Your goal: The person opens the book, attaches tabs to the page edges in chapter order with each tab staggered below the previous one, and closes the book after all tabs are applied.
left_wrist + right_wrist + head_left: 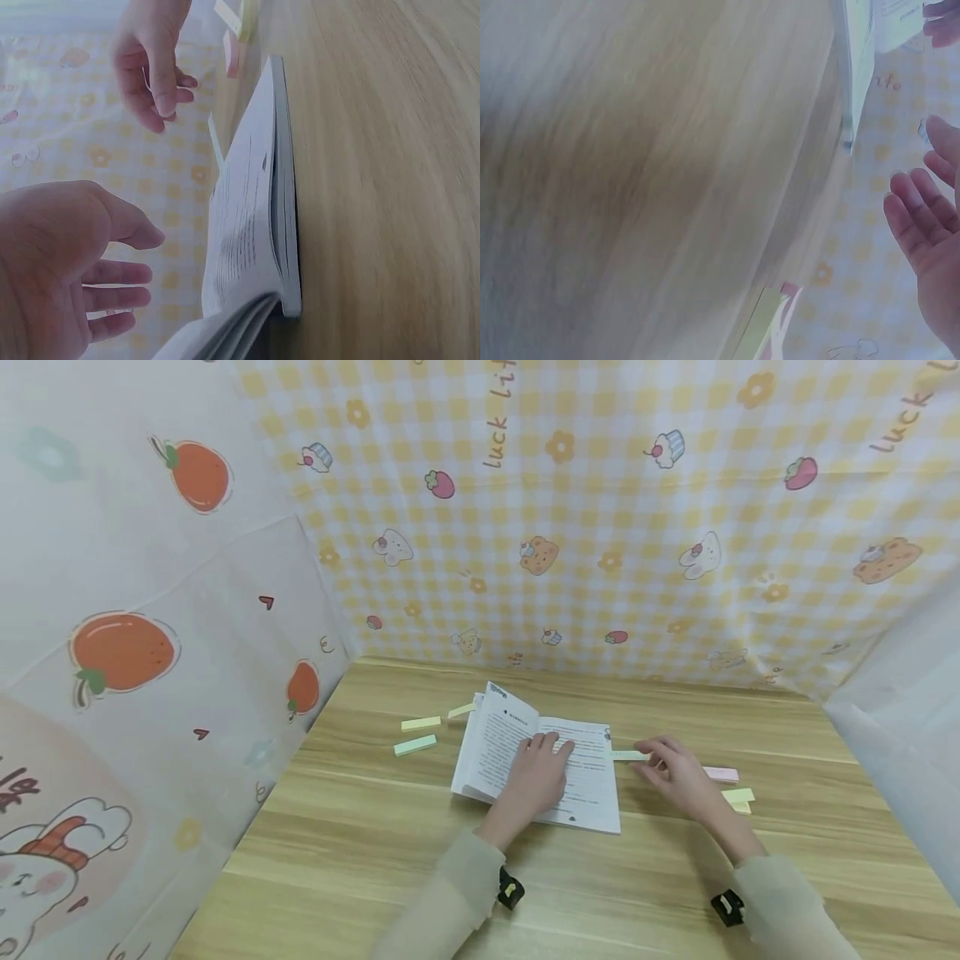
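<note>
An open book [592,789] lies on the table, its left-hand pages raised. Over the right-hand page is my left hand [538,777], with its fingers extended and nothing in them; the left wrist view shows a gap between this hand and the paper. A pale green sticky tab [627,756] juts out from the book's right edge. Beside that tab's outer end, my right hand [681,778] has its fingers loosely bent. In the left wrist view its fingertips stand apart from the tab [216,142], and I see nothing held.
Left of the book lie a yellow tab pad [421,724] and a green tab pad [415,745]. Another yellow tab [461,711] sticks out from the book's left side. Pink [722,774] and yellow [738,796] pads lie by the right forearm. A patterned cloth [585,527] hangs behind the table.
</note>
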Tool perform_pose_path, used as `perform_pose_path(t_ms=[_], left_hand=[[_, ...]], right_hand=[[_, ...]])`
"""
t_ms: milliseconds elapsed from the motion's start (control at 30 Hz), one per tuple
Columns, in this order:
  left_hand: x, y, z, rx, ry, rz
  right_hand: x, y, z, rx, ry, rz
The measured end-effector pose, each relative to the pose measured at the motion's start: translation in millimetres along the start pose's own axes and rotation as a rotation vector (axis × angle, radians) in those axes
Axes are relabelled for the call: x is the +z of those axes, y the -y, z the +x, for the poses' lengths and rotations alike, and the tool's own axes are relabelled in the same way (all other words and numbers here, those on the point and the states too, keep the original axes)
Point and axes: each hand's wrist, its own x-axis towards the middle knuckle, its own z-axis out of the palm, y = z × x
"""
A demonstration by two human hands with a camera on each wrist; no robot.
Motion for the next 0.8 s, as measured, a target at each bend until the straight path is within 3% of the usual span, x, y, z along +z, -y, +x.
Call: perform_pose_path(t_ms=[300,800], left_hand=[[1.0,15.2,-14.6,-0.023,-0.026,-0.034],[-10.5,28.4,-38.1,-0.023,-0.103,-0.071]], right_hand=[[5.6,16,-1,-0.108,-0.010,0.004],[13.2,29,-7,-0.129,0.070,0.027]])
